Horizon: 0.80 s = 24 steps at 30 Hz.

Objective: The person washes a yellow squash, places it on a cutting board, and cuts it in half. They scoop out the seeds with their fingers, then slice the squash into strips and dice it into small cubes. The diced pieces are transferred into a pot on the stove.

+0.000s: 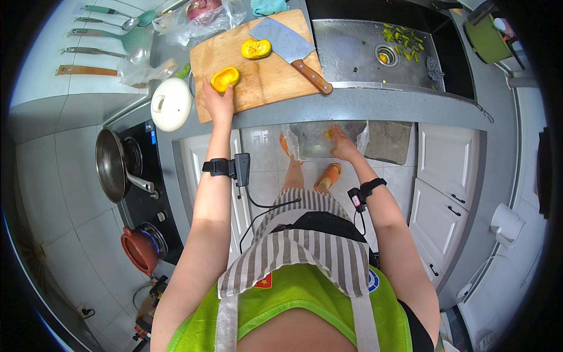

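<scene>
My left hand (218, 102) grips a hollowed pumpkin half (225, 79) at the near left of the wooden cutting board (264, 83). Another pumpkin half (256, 49), its seeds and pulp visible, lies cut side up farther back. Beside it rests a cleaver (283, 40), its wooden handle reaching over the board's near right corner. Below the counter edge, my right hand (345, 145) is over a clear plastic-lined bin (310, 141), fingers spread. Orange-yellow pulp shows by the fingertips; whether it touches them is unclear.
Right of the board, a steel sink (343, 53) holds green scraps near its drain. A white lid (171, 104) stands left. On the stove are a frying pan (110, 165) and a clay pot (138, 251) over a lit blue flame. Plastic bags (198, 22) lie behind.
</scene>
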Each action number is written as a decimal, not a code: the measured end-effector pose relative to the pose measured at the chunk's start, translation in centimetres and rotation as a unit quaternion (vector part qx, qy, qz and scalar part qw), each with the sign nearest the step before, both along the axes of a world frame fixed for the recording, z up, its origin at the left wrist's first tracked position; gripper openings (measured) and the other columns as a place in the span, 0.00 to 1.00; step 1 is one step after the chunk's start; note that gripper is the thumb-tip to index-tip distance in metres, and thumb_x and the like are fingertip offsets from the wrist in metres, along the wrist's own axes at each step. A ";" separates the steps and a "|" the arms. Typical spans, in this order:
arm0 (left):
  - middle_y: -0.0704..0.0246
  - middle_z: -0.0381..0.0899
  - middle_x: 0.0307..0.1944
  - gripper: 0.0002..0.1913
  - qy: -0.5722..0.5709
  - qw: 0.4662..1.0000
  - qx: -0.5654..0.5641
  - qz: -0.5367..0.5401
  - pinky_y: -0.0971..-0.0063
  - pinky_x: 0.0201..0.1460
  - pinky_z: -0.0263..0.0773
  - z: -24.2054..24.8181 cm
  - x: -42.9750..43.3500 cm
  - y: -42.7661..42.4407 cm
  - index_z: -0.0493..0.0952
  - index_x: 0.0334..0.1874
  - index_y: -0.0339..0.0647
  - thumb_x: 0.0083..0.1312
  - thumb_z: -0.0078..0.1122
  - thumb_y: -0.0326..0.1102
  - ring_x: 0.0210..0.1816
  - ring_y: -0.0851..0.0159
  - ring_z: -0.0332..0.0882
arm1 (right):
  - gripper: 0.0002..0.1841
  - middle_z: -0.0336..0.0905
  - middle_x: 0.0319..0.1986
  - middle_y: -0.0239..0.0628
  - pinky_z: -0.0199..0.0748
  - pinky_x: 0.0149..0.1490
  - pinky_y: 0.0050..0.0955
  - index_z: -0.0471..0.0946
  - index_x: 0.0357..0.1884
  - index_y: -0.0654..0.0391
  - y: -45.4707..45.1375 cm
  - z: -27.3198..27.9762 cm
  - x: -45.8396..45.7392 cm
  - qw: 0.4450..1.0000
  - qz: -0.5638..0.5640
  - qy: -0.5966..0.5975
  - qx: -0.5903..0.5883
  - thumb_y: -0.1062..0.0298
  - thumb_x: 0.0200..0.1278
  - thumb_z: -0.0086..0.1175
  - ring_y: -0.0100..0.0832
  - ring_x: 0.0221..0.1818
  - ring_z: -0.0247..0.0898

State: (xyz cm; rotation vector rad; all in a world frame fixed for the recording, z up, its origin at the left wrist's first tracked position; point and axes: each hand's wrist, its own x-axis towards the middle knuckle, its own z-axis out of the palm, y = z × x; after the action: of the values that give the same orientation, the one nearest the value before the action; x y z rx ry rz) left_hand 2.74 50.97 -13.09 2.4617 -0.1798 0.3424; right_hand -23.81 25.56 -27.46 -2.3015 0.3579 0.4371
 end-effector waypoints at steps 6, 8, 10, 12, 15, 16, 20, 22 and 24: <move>0.55 0.64 0.64 0.37 -0.141 0.952 0.228 -0.149 0.48 0.72 0.43 2.9 0.9 -3.9 0.65 0.66 0.44 0.50 0.68 0.34 0.70 0.46 0.50 | 0.35 0.62 0.65 0.48 0.59 0.68 0.32 0.56 0.68 0.66 -1.8 4.1 -0.6 0.765 -0.240 0.066 0.594 0.81 0.53 0.41 0.43 0.68 0.58; 0.60 0.63 0.65 0.37 -0.143 0.943 0.237 -0.183 0.47 0.73 0.44 2.9 2.2 -5.7 0.65 0.66 0.48 0.51 0.68 0.34 0.71 0.46 0.49 | 0.33 0.62 0.64 0.49 0.60 0.68 0.33 0.58 0.67 0.68 -2.2 5.7 -0.9 0.660 -0.250 0.040 0.707 0.85 0.53 0.38 0.42 0.68 0.58; 0.60 0.63 0.66 0.37 -0.126 0.939 0.242 -0.211 0.47 0.72 0.44 2.7 4.0 -7.0 0.64 0.67 0.48 0.51 0.68 0.34 0.70 0.46 0.50 | 0.32 0.62 0.64 0.52 0.59 0.69 0.34 0.59 0.66 0.69 -2.4 6.8 -1.4 0.606 -0.262 0.022 0.751 0.85 0.54 0.38 0.42 0.67 0.59; 0.62 0.66 0.64 0.37 -0.111 0.929 0.263 -0.234 0.52 0.72 0.49 2.4 5.5 -7.8 0.66 0.65 0.48 0.49 0.69 0.33 0.69 0.46 0.53 | 0.30 0.62 0.63 0.54 0.59 0.69 0.35 0.59 0.65 0.70 -2.4 7.5 -1.8 0.576 -0.260 0.009 0.775 0.84 0.55 0.39 0.43 0.67 0.59; 0.61 0.71 0.58 0.35 -0.034 0.921 0.269 -0.279 0.60 0.68 0.58 2.5 7.3 -8.5 0.70 0.61 0.48 0.47 0.70 0.30 0.65 0.48 0.60 | 0.26 0.65 0.61 0.55 0.62 0.67 0.35 0.62 0.64 0.70 -2.6 7.7 -2.3 0.593 -0.260 0.003 0.762 0.79 0.60 0.41 0.42 0.65 0.62; 0.59 0.74 0.51 0.32 -0.027 0.928 0.228 -0.293 0.63 0.62 0.64 2.8 7.5 -8.6 0.72 0.56 0.46 0.44 0.71 0.28 0.60 0.49 0.65 | 0.24 0.67 0.60 0.54 0.66 0.65 0.34 0.64 0.62 0.69 -2.6 7.6 -2.4 0.613 -0.268 0.006 0.744 0.77 0.63 0.42 0.40 0.62 0.66; 0.57 0.73 0.46 0.30 -0.014 0.951 0.147 -0.273 0.60 0.56 0.68 4.5 5.5 -9.0 0.73 0.53 0.43 0.44 0.72 0.30 0.54 0.50 0.69 | 0.18 0.80 0.43 0.45 0.75 0.45 0.23 0.72 0.55 0.65 -3.4 6.6 -3.4 0.669 -0.326 -0.005 0.667 0.65 0.69 0.47 0.27 0.41 0.76; 0.57 0.73 0.45 0.30 -0.041 0.961 0.091 -0.257 0.60 0.53 0.70 5.8 2.9 -8.9 0.73 0.52 0.42 0.44 0.73 0.31 0.51 0.50 0.70 | 0.16 0.78 0.34 0.36 0.68 0.36 0.20 0.75 0.51 0.63 -4.4 6.1 -4.1 0.644 -0.326 -0.004 0.692 0.62 0.69 0.49 0.22 0.31 0.70; 0.57 0.72 0.44 0.29 -0.084 0.946 0.062 -0.306 0.61 0.51 0.70 6.9 -1.0 -8.5 0.73 0.51 0.41 0.44 0.73 0.33 0.48 0.50 0.72 | 0.15 0.76 0.28 0.30 0.62 0.31 0.18 0.77 0.50 0.61 -5.6 6.3 -4.4 0.647 -0.285 -0.004 0.708 0.62 0.69 0.49 0.19 0.26 0.65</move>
State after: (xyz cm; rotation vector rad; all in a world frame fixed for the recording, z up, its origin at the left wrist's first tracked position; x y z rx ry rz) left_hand 1.77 42.50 -6.15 2.3450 -1.0367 0.2669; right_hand -28.17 20.00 -21.16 -0.5657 0.4591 0.2030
